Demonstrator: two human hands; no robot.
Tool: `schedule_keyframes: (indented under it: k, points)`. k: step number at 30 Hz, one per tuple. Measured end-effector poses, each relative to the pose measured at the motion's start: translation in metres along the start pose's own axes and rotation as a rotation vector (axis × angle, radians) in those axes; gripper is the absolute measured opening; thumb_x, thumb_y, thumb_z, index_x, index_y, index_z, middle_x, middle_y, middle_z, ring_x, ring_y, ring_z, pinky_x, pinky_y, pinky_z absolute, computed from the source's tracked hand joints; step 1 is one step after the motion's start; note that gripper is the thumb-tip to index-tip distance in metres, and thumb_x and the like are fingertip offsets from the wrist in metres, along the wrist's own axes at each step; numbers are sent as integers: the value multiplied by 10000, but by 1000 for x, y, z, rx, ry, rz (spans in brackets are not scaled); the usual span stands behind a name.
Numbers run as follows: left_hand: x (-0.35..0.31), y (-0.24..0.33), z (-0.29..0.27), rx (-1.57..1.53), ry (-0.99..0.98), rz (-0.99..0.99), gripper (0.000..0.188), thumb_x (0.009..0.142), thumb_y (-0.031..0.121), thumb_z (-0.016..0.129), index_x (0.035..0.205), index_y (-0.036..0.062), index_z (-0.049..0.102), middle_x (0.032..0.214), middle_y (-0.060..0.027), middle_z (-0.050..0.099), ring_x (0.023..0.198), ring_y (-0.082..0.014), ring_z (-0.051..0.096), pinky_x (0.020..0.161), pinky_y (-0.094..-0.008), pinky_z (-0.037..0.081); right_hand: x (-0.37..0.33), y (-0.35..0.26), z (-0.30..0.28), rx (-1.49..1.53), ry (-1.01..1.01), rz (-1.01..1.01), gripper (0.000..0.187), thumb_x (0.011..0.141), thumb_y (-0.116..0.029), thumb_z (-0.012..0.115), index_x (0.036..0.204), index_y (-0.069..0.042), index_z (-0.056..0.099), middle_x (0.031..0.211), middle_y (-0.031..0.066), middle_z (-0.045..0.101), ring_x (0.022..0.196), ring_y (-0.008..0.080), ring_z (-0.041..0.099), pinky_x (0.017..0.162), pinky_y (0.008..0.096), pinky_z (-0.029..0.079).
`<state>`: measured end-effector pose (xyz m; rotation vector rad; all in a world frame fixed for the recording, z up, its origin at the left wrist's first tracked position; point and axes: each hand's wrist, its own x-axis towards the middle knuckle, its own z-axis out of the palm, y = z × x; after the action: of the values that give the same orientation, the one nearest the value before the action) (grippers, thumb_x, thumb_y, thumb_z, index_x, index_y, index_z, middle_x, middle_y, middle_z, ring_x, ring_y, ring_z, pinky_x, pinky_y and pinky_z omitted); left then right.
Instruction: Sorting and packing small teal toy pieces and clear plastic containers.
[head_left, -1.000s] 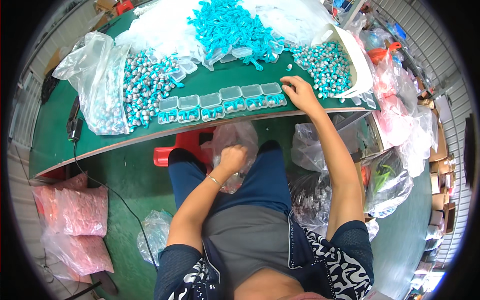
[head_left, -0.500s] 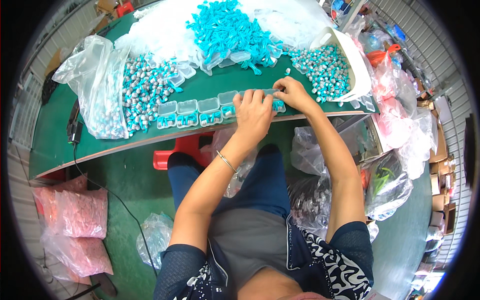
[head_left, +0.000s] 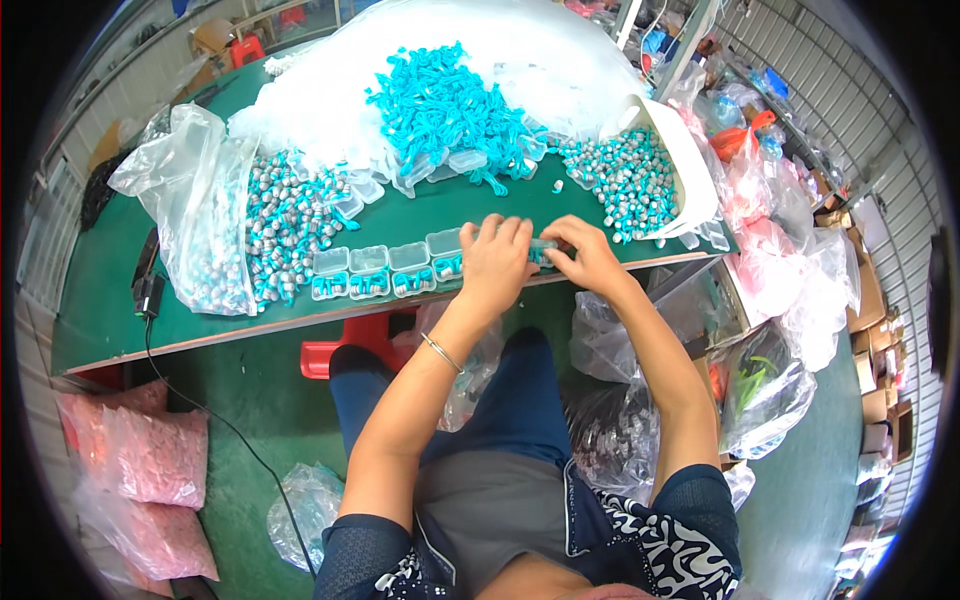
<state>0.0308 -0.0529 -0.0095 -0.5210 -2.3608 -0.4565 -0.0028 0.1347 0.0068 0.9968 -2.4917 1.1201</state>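
Observation:
A row of small clear plastic boxes with raised lids lies along the table's near edge, each filled with teal-and-grey pieces. My left hand is over the right part of this row, its fingers bent down over a box and covering most of it. Close beside it, my right hand pinches the end box between thumb and forefinger. Contact under the left fingers is partly hidden. Beyond the hands, a heap of teal cords lies on more clear boxes.
Loose grey-and-teal pieces spill beside a clear bag at left. More lie by a tipped white bin at right. A black cable hangs off the green table. A red stool stands below.
The view has shifted, so the table sits lower in the picture. Both hands remain at the right end of the box row, with small changes in finger position.

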Motion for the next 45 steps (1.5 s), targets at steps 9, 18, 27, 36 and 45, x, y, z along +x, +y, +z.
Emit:
schedule_keyframes:
  k: [9,18,27,36,45]
  points:
    - [-1,3,9,-40,19,101,232,719,260,745,878,119,653,901,-13,642,953,-207,563,854,-445,347,-23,2,6,-173,91,-161,334,775,0,669,1101,-28,600,1010,114,586,863,259,591,743,337,497]
    - [-31,8,-46,-360,-1,144,216,748,214,729,917,95,666,833,-35,636,862,-217,576,799,-427,364,-46,-56,-1,46,28,-26,231,777,-27,693,1004,-20,651,860,87,586,685,183,550,617,284,456]
    - [-140,-25,-8,-419,-266,-147,189,810,225,688,947,95,685,896,-85,641,827,-290,614,730,-407,441,-38,-61,28,154,-101,13,173,793,-45,676,963,-12,668,905,103,656,765,185,628,661,297,489]
    - [-201,-44,56,-157,-476,-213,246,759,175,688,993,104,661,926,-107,640,864,-303,638,721,-431,504,22,-17,45,-11,69,136,203,829,-104,648,1019,-36,667,879,98,633,725,208,603,667,323,486]
    - [-69,-13,-51,-113,165,-107,348,684,202,770,991,124,625,964,-23,587,909,-224,538,771,-394,338,59,4,53,-246,-159,143,259,821,-220,661,1047,-95,669,914,117,609,865,290,603,757,402,485]
